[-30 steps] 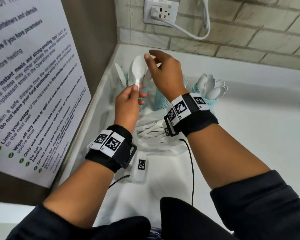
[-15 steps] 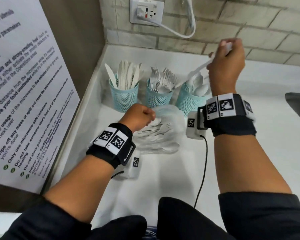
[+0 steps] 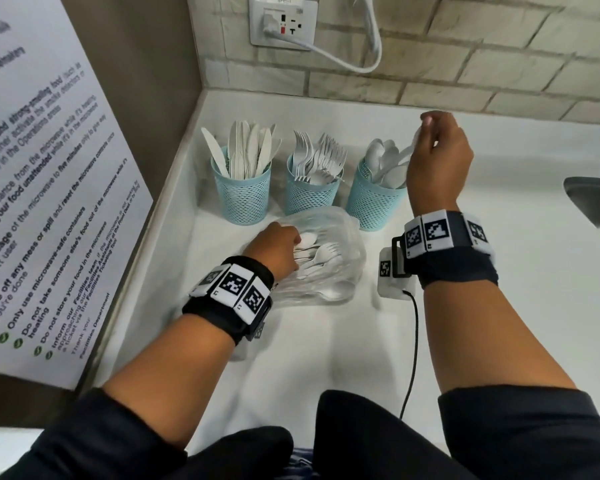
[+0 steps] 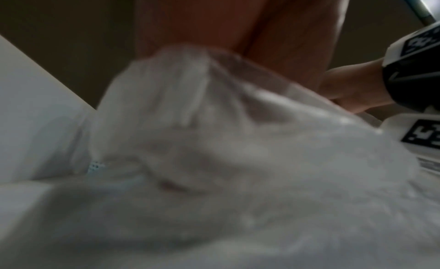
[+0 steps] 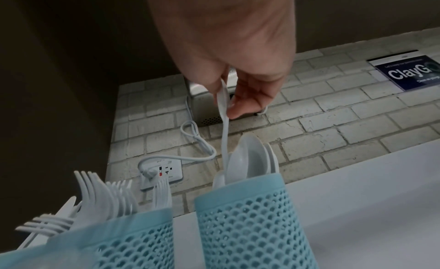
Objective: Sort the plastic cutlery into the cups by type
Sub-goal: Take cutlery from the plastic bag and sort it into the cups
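Three teal mesh cups stand in a row: knives (image 3: 240, 192), forks (image 3: 311, 197), spoons (image 3: 370, 202). My right hand (image 3: 426, 128) hovers over the spoon cup (image 5: 247, 216) and pinches the handle of a white spoon (image 5: 224, 122), whose lower end dips among the spoons standing in that cup. In front of the cups lies a clear plastic bag (image 3: 340, 268) of mixed white cutlery. My left hand (image 3: 291, 242) reaches into its mouth, knuckles up, fingers hidden among the pieces. The left wrist view shows only blurred bag film (image 4: 238, 141).
The cups sit in a corner of a white counter (image 3: 499, 306), with a brick wall behind and a notice board (image 3: 42, 202) on the left. A wall socket (image 3: 283, 24) with a white cable is above. A sink edge (image 3: 596, 199) lies at the right.
My right hand carried the spoon from the left cups over to the spoon cup and lowered it in. My left hand let go of it and dropped into the bag.
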### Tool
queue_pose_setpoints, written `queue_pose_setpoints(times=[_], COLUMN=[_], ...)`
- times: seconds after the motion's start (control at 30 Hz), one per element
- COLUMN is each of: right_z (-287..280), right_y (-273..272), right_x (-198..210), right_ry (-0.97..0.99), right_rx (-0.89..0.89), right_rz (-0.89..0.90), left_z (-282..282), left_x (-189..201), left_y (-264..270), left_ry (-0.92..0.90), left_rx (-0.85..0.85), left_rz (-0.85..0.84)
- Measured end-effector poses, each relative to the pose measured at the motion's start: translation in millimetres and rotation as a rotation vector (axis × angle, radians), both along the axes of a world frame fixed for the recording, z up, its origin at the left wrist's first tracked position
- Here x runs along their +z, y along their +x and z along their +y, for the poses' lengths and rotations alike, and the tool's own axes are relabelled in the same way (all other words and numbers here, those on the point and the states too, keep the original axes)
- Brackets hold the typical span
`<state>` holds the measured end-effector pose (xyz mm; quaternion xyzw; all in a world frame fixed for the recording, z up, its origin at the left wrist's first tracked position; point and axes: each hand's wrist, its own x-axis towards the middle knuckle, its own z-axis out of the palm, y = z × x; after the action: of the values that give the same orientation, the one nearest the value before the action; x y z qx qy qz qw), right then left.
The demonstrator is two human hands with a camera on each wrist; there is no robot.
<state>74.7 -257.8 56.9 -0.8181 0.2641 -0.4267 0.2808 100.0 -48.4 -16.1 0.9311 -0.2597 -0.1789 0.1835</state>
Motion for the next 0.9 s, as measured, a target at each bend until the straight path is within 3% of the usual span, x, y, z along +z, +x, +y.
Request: queue_pose_setpoints(times=[0.43, 0.73, 0.83, 0.9], right_z=[1.3, 9.3, 14.2, 17.5], right_y=[-2.4, -2.7, 0.1, -0.3], right_x=[-28.0, -18.2, -3.5, 8.3], right_ry=[-0.098, -0.035, -0.046, -0.071], right_rx=[-0.02, -0.015, -0.006, 0.104], right_rz=[0.431, 0.534, 0.457, 0.382], left_z=[1.0, 1.5, 1.0, 1.2], left_x=[3.0, 2.5, 2.5, 2.0], left_y=[-4.3, -3.1, -2.0, -1.2], left_ry=[0.006, 0.027, 0.062, 0.072], left_rx=[0.039, 0.032, 0.02, 0.015], left_rz=[-0.046, -0.044, -0.033, -0.035])
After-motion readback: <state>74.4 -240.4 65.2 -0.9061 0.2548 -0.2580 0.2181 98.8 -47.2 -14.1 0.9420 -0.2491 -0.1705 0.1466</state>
